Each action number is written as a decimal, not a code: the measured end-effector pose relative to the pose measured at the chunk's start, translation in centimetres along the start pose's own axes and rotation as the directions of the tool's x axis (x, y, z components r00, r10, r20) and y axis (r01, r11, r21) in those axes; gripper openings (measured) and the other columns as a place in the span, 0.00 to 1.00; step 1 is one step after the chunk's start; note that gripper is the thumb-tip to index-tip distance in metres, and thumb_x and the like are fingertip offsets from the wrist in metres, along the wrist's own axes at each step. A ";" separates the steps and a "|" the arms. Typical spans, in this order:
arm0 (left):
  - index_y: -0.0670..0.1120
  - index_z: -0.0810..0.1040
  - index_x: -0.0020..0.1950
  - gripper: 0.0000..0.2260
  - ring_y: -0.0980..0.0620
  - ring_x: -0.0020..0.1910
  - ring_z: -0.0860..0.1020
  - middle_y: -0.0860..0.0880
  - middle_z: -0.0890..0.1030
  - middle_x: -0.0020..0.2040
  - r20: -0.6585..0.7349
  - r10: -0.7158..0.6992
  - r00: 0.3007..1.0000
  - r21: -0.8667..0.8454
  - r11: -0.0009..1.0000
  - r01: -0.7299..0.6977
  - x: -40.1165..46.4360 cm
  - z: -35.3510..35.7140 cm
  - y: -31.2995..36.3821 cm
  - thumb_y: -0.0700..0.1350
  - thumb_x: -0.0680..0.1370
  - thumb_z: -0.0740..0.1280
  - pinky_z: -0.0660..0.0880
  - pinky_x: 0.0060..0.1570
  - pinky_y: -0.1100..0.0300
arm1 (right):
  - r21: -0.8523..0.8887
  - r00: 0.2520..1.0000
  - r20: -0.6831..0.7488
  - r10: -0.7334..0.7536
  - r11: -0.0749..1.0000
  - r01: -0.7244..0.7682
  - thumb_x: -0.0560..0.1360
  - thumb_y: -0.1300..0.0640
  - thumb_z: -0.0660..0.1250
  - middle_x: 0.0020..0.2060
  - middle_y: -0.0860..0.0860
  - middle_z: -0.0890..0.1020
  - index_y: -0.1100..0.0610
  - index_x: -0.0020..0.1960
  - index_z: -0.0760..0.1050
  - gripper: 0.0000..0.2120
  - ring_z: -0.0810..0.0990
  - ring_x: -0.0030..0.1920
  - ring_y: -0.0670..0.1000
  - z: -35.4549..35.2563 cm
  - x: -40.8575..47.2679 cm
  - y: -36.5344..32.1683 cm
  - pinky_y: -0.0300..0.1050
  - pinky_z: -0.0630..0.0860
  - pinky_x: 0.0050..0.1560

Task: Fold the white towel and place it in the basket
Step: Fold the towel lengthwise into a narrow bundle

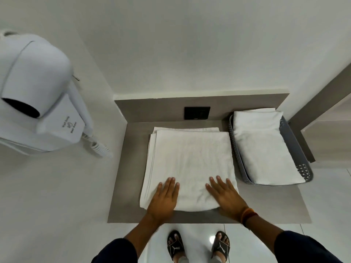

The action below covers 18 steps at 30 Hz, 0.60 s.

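A white towel [190,160], folded into a thick square with several layers showing at its left edge, lies flat on the grey counter [131,168]. My left hand [165,198] rests palm down on its near left corner, fingers spread. My right hand [224,196] lies flat on the near right part, fingers apart, with an orange band at the wrist. Neither hand grips the cloth. To the right stands a grey perforated basket [302,169] holding another folded white towel [264,149].
A white wall-mounted hair dryer [38,95] with a coiled cord hangs at the left. A black socket plate [197,113] sits on the grey backsplash behind the towel. White walls close in the counter. My sandalled feet [197,245] stand on glossy floor tiles below the counter's edge.
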State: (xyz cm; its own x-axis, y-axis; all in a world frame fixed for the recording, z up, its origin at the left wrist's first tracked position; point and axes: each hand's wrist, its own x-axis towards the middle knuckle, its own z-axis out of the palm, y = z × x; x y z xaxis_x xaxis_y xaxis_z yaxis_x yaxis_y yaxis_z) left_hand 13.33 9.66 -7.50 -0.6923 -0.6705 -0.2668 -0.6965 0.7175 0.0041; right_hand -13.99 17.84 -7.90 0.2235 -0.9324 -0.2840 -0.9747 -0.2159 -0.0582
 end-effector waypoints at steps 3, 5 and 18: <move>0.42 0.74 0.72 0.24 0.41 0.73 0.73 0.40 0.73 0.75 0.131 0.001 0.991 -0.177 0.984 0.022 1.8 -2.9 -1.3 0.45 0.76 0.68 0.71 0.72 0.49 | 0.210 0.985 0.148 0.093 0.970 -0.123 0.72 0.52 0.70 0.64 0.57 0.82 0.55 0.67 0.77 0.23 0.81 0.63 0.61 -4.9 2.2 0.2 0.55 0.78 0.61; 0.45 0.78 0.66 0.20 0.43 0.63 0.79 0.42 0.80 0.67 0.266 -0.008 0.964 -0.317 0.944 0.096 3.1 -5.2 -2.8 0.49 0.75 0.68 0.76 0.63 0.52 | 0.310 0.933 0.347 0.102 0.926 -0.216 0.71 0.58 0.68 0.59 0.57 0.84 0.56 0.64 0.79 0.21 0.83 0.60 0.60 -7.7 3.5 1.4 0.51 0.80 0.58; 0.48 0.73 0.33 0.15 0.49 0.35 0.72 0.49 0.74 0.34 0.575 -0.045 0.817 -0.453 0.814 0.364 7.5 -11.4 -7.6 0.57 0.64 0.73 0.66 0.38 0.56 | 0.501 0.839 0.532 0.112 0.757 -0.419 0.63 0.60 0.69 0.41 0.53 0.77 0.57 0.38 0.77 0.04 0.76 0.41 0.56 -13.0 5.3 6.2 0.45 0.70 0.36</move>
State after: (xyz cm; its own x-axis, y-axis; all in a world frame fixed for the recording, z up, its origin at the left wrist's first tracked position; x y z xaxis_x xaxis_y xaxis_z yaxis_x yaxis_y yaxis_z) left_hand 11.25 -3.00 1.44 -0.4257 -0.4711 -0.7726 -0.9042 0.2544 0.3432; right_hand -18.72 7.75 2.71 0.0741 -0.6523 -0.7544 -0.8351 0.3729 -0.4045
